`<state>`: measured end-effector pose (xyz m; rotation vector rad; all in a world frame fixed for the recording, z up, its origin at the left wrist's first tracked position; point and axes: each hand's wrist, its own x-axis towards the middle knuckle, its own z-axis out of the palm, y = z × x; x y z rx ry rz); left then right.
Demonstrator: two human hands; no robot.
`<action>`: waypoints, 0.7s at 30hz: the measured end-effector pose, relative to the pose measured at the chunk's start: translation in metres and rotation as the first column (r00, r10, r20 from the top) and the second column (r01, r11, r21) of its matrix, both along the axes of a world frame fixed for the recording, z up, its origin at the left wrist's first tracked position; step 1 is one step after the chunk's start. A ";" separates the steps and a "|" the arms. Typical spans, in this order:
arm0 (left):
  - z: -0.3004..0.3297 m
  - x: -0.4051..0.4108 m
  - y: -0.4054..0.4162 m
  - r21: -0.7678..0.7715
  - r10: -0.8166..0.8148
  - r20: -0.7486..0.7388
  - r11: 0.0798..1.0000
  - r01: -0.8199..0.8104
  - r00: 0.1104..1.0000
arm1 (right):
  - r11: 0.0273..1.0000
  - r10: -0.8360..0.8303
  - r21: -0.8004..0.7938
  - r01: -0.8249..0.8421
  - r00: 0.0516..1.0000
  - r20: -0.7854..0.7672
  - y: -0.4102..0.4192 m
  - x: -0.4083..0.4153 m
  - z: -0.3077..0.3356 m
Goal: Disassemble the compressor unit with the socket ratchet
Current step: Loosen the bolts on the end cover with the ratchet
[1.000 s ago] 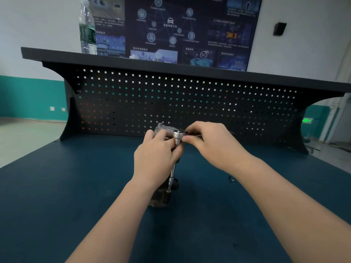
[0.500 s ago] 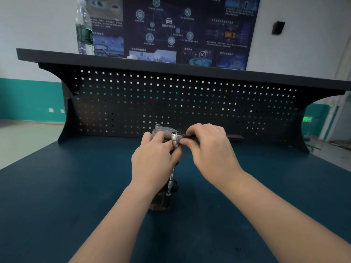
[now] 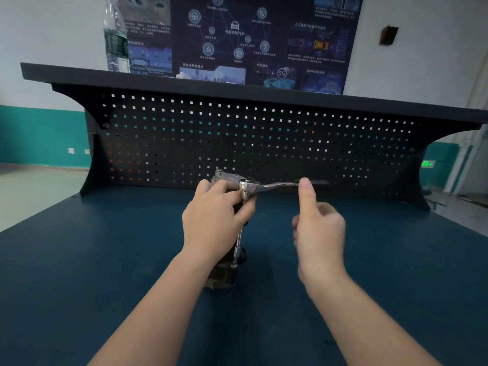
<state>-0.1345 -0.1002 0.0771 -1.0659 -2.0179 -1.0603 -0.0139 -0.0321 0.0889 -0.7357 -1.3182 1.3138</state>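
Head view: compressor unit (image 3: pixel 221 273) stands upright on the dark blue bench top (image 3: pixel 79 260), roughly centre, in front of the black pegboard back panel (image 3: pixel 264 143). Most of its body is hidden behind the left hand and wrist; only the dark lower housing and a grey metal bracket at the top, above the knuckles, are visible. Left hand (image 3: pixel 214 220) is wrapped around the upper part of the unit, fingers curled, thumb up against the extension just under the ratchet head. Socket ratchet (image 3: pixel 264 186) sits on top: chrome head directly above the left thumb, handle pointing out to the right, about level. A thin extension bar (image 3: pixel 239 244) runs down from the head along the front of the unit; can't tell what it seats on at the bottom. Right hand (image 3: pixel 319 233) is motion-blurred, off the tool, thumb up near the handle, other fingers loosely curled with nothing in them. Contact between thumb tip and handle: can't tell, blur. Background: water bottle (image 3: pixel 116 38) on the shelf (image 3: pixel 184 80) above the pegboard, dark poster (image 3: pixel 264 35) on the wall behind.
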 end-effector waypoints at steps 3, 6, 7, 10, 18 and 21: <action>-0.003 -0.001 -0.002 0.069 -0.049 0.026 0.996 0.047 0.998 | 0.833 0.372 -0.354 -0.426 0.904 -0.213 0.020 -0.004 0.018; -0.006 0.000 -0.004 0.147 -0.088 0.018 0.986 0.084 0.996 | 0.801 0.477 -0.178 -0.571 0.789 -0.387 0.024 -0.008 0.024; -0.007 0.001 -0.004 0.164 -0.096 0.007 0.982 0.093 0.995 | 0.829 0.489 -0.066 -0.555 0.778 -0.394 0.022 -0.008 0.020; -0.007 0.004 -0.003 0.180 -0.097 -0.034 0.978 0.101 0.995 | 0.870 0.453 0.348 -0.350 0.845 -0.283 0.010 -0.003 0.003; -0.013 0.003 -0.002 0.312 -0.280 0.092 0.919 0.240 0.955 | 0.722 0.202 0.691 -0.043 0.968 -0.151 -0.001 -0.007 -0.001; -0.009 0.000 -0.005 0.347 -0.352 0.166 0.895 0.279 0.921 | 0.843 0.460 0.418 -0.338 0.856 -0.236 0.014 -0.011 0.007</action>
